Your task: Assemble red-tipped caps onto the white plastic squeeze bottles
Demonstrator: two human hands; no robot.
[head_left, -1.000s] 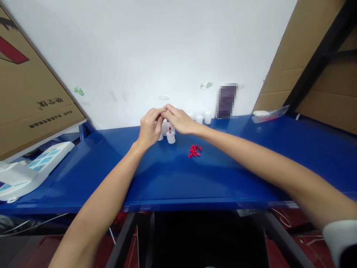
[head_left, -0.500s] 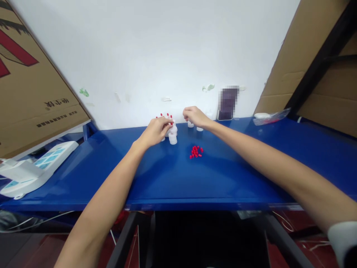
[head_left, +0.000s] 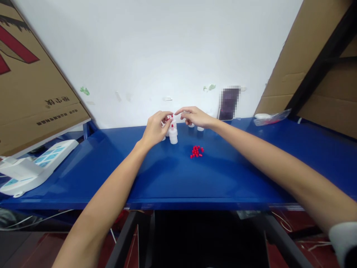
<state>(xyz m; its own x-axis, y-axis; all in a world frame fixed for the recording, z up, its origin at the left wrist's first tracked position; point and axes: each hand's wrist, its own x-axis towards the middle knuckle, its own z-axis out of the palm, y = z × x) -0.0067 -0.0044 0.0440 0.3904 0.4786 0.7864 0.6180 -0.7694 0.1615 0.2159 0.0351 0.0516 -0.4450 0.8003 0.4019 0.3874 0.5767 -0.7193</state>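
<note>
Small white bottles with red caps stand in a cluster at the back middle of the blue table. The front bottle [head_left: 173,137] is upright with a red cap [head_left: 172,127] on its tip. Beside this cluster is my left hand [head_left: 155,128], its thumb and index finger apart near the caps and hiding several bottles. A bit of red shows between those fingers, probably a cap on a bottle behind. My right hand [head_left: 197,117] hovers just right of the cluster, index finger stretched left, the others loosely curled. Beneath it are other white bottles [head_left: 200,128], partly hidden.
Loose red caps [head_left: 196,151] lie in a pile in front of the bottles. A phone [head_left: 229,104] leans against the white wall. A clear plastic bag [head_left: 272,118] lies at the back right, a white power strip [head_left: 44,163] at the left. Cardboard [head_left: 36,85] flanks the table.
My left fingers have moved off the front bottle's cap, so that bottle now shows fully. My right index finger has stretched out to the left, toward the cluster.
</note>
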